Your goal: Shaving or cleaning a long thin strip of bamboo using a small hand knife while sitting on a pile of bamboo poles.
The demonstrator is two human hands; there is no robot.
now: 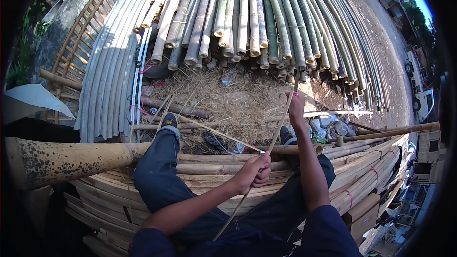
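Note:
My left hand [254,171] is closed around a thin bamboo strip [277,131] in front of my lap. The strip slants from my lap up toward my right hand. A second pale strip [216,130] runs from the left and ends at my left fingers, where a small shiny spot shows. Farther forward, my right hand [295,108] is closed on what looks like a knife [297,82], its narrow dark blade pointing away and pink wrapping by the grip. Whether the strip's upper end touches the right fingers is hard to tell.
Long bamboo poles [243,14] lie stacked ahead, cut ends toward me. Corrugated sheets [102,81] and a bamboo ladder [78,47] are at the left. Split bamboo [209,168] lies beneath my legs, a thick pole [81,159] at left. Shavings [238,97] cover the ground; stones [331,128] sit right.

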